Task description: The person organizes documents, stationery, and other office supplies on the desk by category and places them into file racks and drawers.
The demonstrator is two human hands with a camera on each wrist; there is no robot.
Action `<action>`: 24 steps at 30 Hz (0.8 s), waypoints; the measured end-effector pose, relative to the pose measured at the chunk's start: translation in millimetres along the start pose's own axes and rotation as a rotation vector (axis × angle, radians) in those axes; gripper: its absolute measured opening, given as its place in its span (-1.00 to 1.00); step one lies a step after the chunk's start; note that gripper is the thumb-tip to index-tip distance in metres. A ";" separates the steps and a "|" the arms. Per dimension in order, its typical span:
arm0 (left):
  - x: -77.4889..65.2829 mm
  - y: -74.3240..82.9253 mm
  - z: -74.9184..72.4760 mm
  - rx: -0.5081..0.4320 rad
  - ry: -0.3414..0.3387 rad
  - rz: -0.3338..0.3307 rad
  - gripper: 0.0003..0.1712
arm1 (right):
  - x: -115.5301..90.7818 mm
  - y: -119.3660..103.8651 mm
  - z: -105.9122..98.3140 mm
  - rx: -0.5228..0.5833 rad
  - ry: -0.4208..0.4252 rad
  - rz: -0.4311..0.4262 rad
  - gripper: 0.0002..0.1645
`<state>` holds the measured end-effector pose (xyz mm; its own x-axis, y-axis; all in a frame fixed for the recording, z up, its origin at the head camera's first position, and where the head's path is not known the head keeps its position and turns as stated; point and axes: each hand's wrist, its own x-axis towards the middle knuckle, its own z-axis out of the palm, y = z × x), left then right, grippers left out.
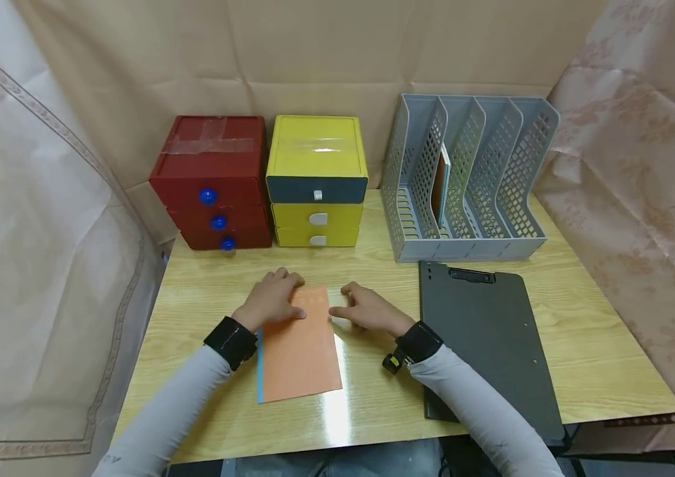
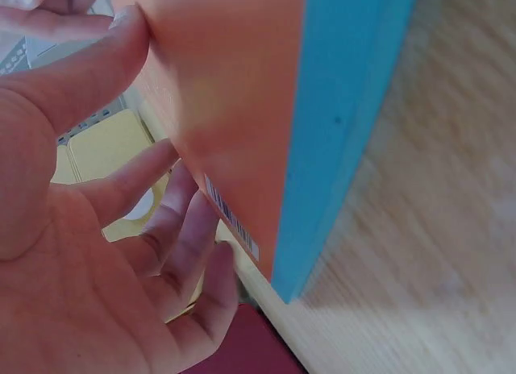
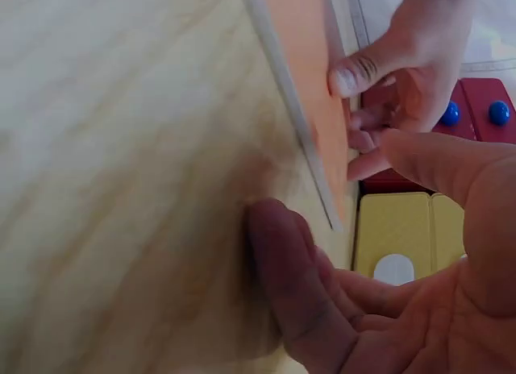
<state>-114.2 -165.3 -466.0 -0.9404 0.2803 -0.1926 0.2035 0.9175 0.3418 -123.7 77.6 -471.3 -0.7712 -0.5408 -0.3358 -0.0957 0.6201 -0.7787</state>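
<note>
A thin orange notebook with a blue strip down its left side lies on the table in front of the person. My left hand is at its upper left part, thumb resting on the orange cover. In the left wrist view, the loosely bent fingers of that hand come up to the notebook's edge beside a printed barcode. My right hand is beside the upper right edge, holding nothing, its thumb and index finger spread apart. The right wrist view shows its fingertips low over the tabletop.
A black clipboard lies to the right, partly under the right forearm. Behind stand a red drawer box, a yellow drawer box and a grey file rack holding a thin booklet. The wooden table ends near the person's lap.
</note>
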 end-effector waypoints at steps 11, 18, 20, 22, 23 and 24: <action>5.1 6.8 12.4 -0.191 -0.070 0.026 -0.36 | -4.7 -2.0 15.0 0.010 0.057 0.003 -0.23; 0.3 11.4 13.2 -0.202 -0.005 0.117 -0.52 | -8.2 -0.9 19.2 0.091 0.053 0.011 -0.40; -3.1 14.2 10.3 -0.220 0.048 0.160 -0.54 | -9.9 0.8 18.4 0.170 0.019 0.017 -0.48; -6.7 17.8 6.9 -0.228 0.094 0.194 -0.53 | -12.5 4.5 17.5 0.260 -0.019 0.018 -0.56; -8.2 19.7 5.2 -0.231 0.112 0.208 -0.52 | -14.6 6.0 16.8 0.303 -0.044 0.013 -0.59; -9.7 21.8 3.3 -0.228 0.127 0.217 -0.52 | -17.1 6.8 15.8 0.347 -0.070 0.007 -0.62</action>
<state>-99.7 -147.1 -459.7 -0.9109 0.4122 0.0183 0.3504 0.7494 0.5617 -101.3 82.1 -479.2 -0.7248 -0.5824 -0.3682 0.1381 0.4008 -0.9057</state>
